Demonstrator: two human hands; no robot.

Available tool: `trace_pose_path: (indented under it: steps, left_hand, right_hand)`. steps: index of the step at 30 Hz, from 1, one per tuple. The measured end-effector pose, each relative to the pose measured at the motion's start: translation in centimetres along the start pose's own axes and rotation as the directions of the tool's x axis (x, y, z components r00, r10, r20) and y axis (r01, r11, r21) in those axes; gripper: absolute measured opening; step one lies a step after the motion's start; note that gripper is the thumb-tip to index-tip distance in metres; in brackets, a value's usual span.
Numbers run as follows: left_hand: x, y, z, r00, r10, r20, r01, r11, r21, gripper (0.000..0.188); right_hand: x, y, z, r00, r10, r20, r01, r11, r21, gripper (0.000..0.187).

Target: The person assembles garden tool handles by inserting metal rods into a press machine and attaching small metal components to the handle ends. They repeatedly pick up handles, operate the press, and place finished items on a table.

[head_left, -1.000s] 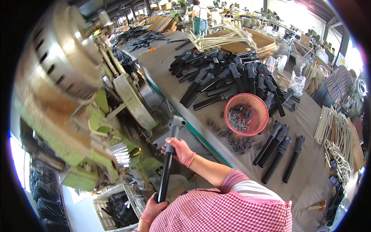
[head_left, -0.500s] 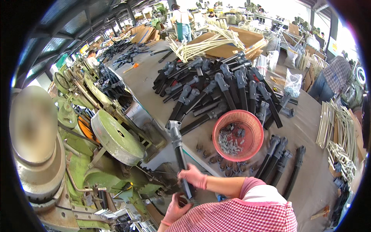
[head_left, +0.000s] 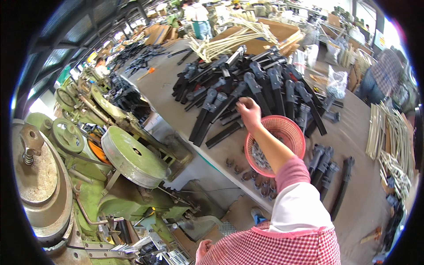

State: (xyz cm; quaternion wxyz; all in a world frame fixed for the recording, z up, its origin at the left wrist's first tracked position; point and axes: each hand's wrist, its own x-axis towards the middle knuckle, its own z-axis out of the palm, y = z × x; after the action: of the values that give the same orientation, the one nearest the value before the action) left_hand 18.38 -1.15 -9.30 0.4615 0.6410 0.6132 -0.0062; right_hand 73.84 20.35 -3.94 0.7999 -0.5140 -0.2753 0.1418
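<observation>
My right hand [head_left: 249, 114] is over the pile on the table, its fingers curled beside the grey jointed ends of black tubes. Whatever lies within its fingers, if anything, is hidden. A black tube with a grey joint [head_left: 216, 106] lies just left of it, and a shorter length of black tube [head_left: 224, 134] points out from below the hand. Under my right forearm stands a red plastic basket [head_left: 297, 132] with small metal pieces [head_left: 259, 155] inside. Only part of my left hand [head_left: 203, 251] shows at the lower edge, against the checked apron, its fingers mostly out of sight.
Green machinery with a large round wheel [head_left: 132, 155] fills the left side. Small round dark parts [head_left: 265, 187] line the table edge. Several finished-looking tubes [head_left: 324, 163] lie at right, beyond them bundles of pale rods [head_left: 380, 128]. A person [head_left: 382, 73] bends at far right.
My right hand has left the tube it held and reached up and right to the pile. The left hand has dropped toward the lower edge. That tube no longer shows between my hands.
</observation>
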Motion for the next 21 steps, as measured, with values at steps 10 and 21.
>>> trace_pose_path:
  steps: [10, 21]
  left_hand:
    - [0.2, -1.9, -2.1, 0.983, 0.139, 0.116, -0.131, 0.988, -0.078, 0.028]
    - [2.3, 2.3, -1.5, 0.889, 0.352, 0.292, -0.388, 0.919, 0.074, 0.034]
  right_hand:
    - [-34.0, -9.9, -36.7, 0.41, -0.219, -0.886, -0.9, -0.257, -0.353, 0.067]
    - [-41.7, -10.0, -42.8, 0.309, -0.026, -0.951, -0.949, -0.074, -0.307, 0.047]
